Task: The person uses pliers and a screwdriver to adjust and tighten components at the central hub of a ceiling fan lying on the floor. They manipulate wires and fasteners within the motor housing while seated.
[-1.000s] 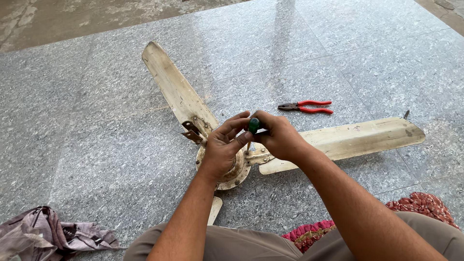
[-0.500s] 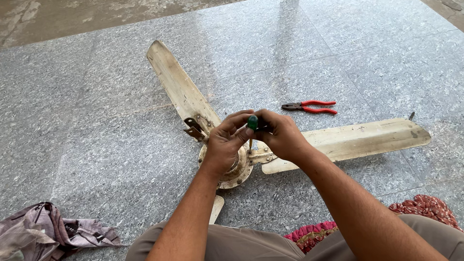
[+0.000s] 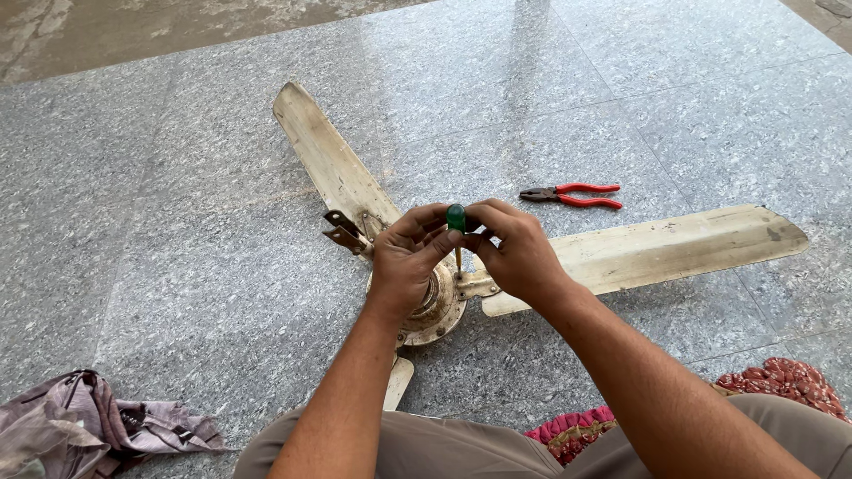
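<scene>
ceiling fan (image 3: 426,302) on the floor (image 3: 177,222) before the person, both hands over its hub, pliers (image 3: 572,194) right of the hub, behind one blade, cloth (image 3: 80,430) at near left

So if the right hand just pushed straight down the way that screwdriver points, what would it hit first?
Probably the fan's motor hub: the right hand holds the green-handled screwdriver upright, its tip down by the blade bracket. Whether the tip already touches metal is hard to tell.
</scene>
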